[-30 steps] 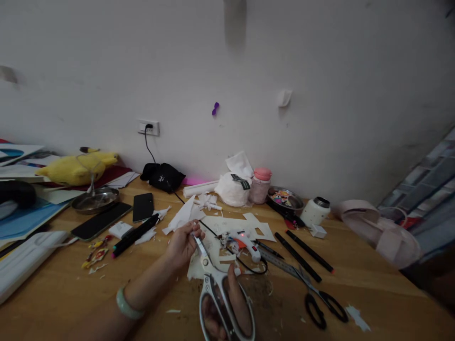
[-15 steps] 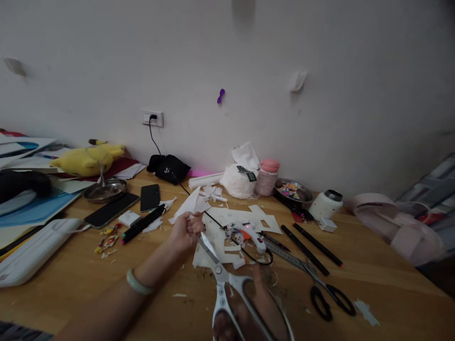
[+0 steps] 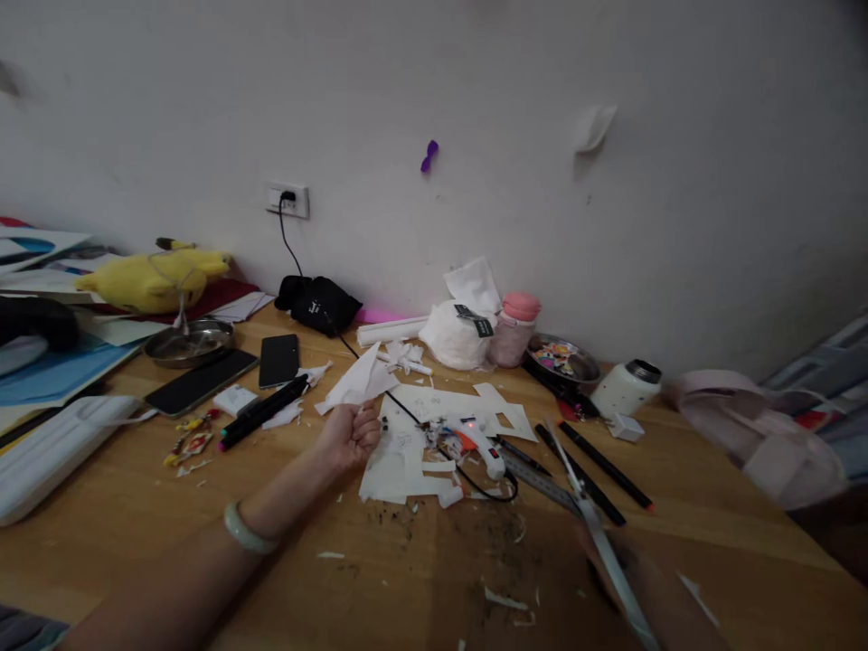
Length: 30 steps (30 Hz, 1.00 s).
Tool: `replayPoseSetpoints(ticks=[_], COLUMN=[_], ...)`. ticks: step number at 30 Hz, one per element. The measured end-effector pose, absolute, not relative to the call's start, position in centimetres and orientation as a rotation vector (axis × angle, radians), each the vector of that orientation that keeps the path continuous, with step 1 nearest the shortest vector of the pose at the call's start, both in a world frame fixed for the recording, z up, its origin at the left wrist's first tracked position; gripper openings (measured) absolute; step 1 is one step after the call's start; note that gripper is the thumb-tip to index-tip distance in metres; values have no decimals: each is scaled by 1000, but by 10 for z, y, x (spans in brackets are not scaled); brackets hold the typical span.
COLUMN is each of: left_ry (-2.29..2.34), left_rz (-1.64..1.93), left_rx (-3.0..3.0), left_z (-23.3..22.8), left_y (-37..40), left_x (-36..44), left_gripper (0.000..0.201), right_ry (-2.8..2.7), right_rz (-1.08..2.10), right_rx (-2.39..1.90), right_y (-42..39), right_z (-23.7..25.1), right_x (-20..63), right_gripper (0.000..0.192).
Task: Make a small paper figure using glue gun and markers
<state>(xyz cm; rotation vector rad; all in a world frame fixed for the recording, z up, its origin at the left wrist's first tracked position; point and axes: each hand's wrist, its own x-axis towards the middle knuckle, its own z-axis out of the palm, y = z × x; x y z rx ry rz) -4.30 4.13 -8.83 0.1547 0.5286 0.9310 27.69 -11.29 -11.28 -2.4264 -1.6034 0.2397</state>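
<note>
White wall point(image 3: 475, 81) fills the upper half of the head view, with a socket point(image 3: 287, 200) plugged in low on the left. Below it runs a wooden tabletop point(image 3: 136, 533), cluttered with paper scraps point(image 3: 407, 461) and dark crumbs. Left hand point(image 3: 351, 436) is curled shut, pinching a small white paper piece point(image 3: 359, 380) near the middle of the tabletop. Right hand point(image 3: 651, 588), blurred at the lower right, grips the handles of white scissors point(image 3: 589, 524), blades pointing up and away; how far the blades part, I cannot tell. Just beside the paper lies a glue gun point(image 3: 475, 445), its red light on. Black markers point(image 3: 597, 470) lie right; phones point(image 3: 278, 360) and a yellow plush toy point(image 3: 153, 280) sit left.
</note>
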Motion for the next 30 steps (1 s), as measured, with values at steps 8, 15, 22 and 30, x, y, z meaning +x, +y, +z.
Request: replayPoseSetpoints(ticks=[8, 15, 22, 30], left_ry=[580, 733, 938, 918], left_rz=[685, 460, 228, 241], left_rx=[259, 378, 815, 747], left_z=[-89, -99, -105, -94], left_y=[18, -30, -61, -56], left_x=[-25, 7, 14, 15], left_gripper=[25, 25, 45, 36], right_ry=[-1628, -1634, -1807, -2092], right_rz=[492, 278, -102, -65], right_rx=[-2549, -2564, -2497, -1775], right_y=[-109, -105, -112, -74], right_z=[-106, -122, -124, -59], right_x=[281, 279, 275, 194], right_gripper=[38, 40, 36, 19])
